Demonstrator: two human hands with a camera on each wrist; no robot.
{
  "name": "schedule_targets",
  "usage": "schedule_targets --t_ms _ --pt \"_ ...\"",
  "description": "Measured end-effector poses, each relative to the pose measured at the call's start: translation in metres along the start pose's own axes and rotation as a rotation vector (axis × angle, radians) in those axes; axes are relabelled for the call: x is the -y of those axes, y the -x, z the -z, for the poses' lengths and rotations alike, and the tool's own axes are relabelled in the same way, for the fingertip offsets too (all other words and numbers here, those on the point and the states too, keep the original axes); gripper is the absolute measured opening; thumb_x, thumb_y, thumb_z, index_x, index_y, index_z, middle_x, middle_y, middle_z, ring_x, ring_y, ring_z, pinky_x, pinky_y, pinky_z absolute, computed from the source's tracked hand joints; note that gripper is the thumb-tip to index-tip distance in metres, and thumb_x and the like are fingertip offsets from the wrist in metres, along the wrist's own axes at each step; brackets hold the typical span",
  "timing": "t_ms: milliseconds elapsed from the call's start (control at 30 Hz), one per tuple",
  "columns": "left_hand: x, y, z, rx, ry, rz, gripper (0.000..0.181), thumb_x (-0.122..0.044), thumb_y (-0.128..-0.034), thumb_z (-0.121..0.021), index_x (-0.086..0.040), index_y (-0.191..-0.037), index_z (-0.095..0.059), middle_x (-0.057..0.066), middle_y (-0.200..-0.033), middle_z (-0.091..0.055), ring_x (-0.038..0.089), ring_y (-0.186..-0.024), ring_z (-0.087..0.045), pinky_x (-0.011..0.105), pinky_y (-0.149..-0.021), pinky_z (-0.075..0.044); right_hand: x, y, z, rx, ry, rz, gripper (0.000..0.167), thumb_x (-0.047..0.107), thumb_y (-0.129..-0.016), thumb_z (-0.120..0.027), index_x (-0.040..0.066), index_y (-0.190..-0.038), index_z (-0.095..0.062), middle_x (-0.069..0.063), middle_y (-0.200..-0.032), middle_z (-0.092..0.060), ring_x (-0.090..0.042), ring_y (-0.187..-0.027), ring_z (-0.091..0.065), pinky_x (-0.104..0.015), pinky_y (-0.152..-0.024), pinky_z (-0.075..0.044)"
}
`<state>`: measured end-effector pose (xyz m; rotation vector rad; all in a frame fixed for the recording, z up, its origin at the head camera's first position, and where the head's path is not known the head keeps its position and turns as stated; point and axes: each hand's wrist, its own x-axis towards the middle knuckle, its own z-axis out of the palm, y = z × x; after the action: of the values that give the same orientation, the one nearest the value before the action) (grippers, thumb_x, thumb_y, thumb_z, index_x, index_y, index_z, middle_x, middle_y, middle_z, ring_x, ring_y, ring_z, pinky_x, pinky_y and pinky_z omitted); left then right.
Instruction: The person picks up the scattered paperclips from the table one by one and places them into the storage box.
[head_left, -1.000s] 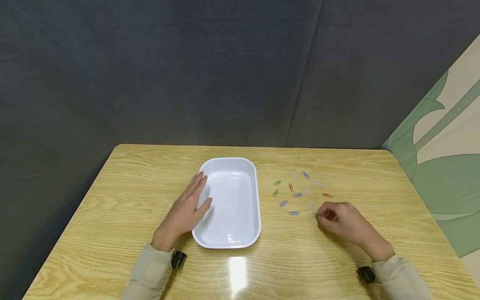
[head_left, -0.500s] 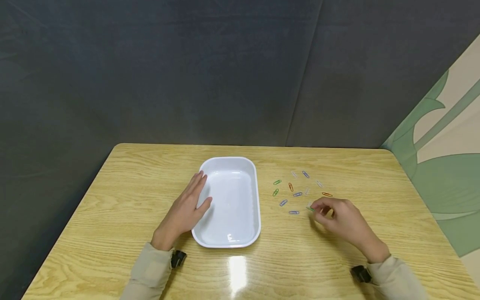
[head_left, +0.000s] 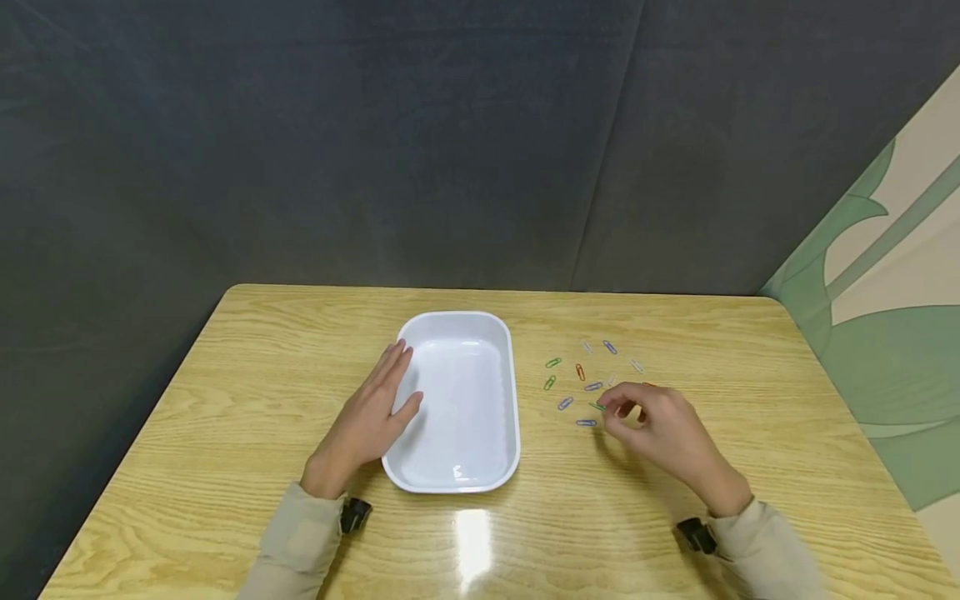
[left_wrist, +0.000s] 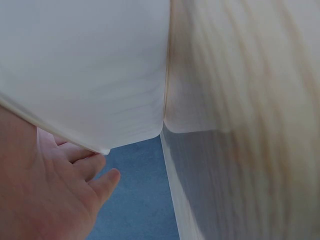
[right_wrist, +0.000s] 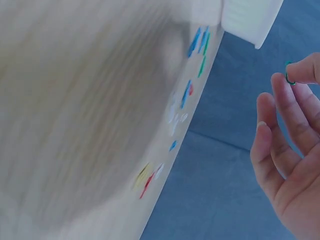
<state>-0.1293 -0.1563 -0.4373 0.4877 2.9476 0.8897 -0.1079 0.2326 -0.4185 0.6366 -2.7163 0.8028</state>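
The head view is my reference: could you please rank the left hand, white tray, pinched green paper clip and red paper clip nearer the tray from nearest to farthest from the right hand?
1. Green paper clip, in the right hand.
2. Red paper clip, left and beyond.
3. White tray, further left.
4. Left hand, at its left rim.

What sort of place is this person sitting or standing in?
Probably an indoor spot arranged for tabletop work, perhaps a makeshift studio, though I can't be certain. The signs are a wood-grain table, the plain dark backdrop behind it, and a leaf-patterned panel at the right.
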Motion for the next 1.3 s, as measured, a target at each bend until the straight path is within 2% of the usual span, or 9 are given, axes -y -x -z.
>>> schedule_targets --t_ms 233,633,900,1167,1300 --pt "0.001 -0.001 -0.001 -0.01 -0.002 -0.005 0.068 -0.035 -0.1027 -0.049 -0.004 -0.158 -0.023 0.012 -0.167 -0.016 0.031 -0.155 -0.015 0.051 -0.124 -0.023 0.011 -0.01 -0.006 -0.011 -0.024 0.029 0.015 0.002 -0.082 -0.07 0.014 -0.088 -0.075 0.005 -0.084 -0.075 -0.003 -0.069 -0.061 -0.02 -0.057 -0.048" --pt "0.0 -0.001 0.0 -0.003 0.005 0.004 0.069 -0.034 -0.1026 -0.05 -0.004 -0.158 -0.021 0.01 -0.167 -0.014 0.031 -0.155 -0.013 0.051 -0.124 -0.022 0.026 -0.027 -0.013 -0.006 -0.067 0.027 0.014 0.004 -0.081 -0.068 0.015 -0.088 -0.074 0.006 -0.08 -0.072 -0.005 -0.071 -0.062 -0.024 -0.058 -0.051" --pt "0.0 0.0 0.0 -0.01 0.009 -0.001 0.069 -0.033 -0.1022 -0.051 -0.003 -0.158 -0.022 0.011 -0.167 -0.014 0.031 -0.155 -0.013 0.05 -0.124 -0.021 0.039 -0.039 -0.02 -0.001 -0.117 0.049 0.017 0.004 -0.082 -0.067 0.018 -0.087 -0.074 0.005 -0.081 -0.073 -0.014 -0.072 -0.065 -0.024 -0.059 -0.052" --pt "0.0 -0.001 -0.002 -0.017 -0.002 -0.009 0.068 -0.033 -0.1023 -0.05 -0.003 -0.157 -0.023 0.011 -0.167 -0.016 0.032 -0.155 -0.015 0.051 -0.124 -0.022 0.051 -0.047 -0.029 0.002 -0.189 0.066 0.017 0.003 -0.082 -0.066 0.018 -0.087 -0.074 0.004 -0.081 -0.072 -0.014 -0.073 -0.064 -0.028 -0.058 -0.055" --pt "0.0 0.0 -0.001 -0.019 -0.014 -0.006 0.067 -0.033 -0.1022 -0.049 -0.003 -0.157 -0.024 0.011 -0.167 -0.016 0.031 -0.155 -0.015 0.05 -0.124 -0.022 0.058 -0.052 -0.035 0.019 -0.227 0.071 0.016 0.003 -0.082 -0.066 0.014 -0.088 -0.074 0.003 -0.082 -0.072 -0.01 -0.073 -0.063 -0.025 -0.059 -0.054"
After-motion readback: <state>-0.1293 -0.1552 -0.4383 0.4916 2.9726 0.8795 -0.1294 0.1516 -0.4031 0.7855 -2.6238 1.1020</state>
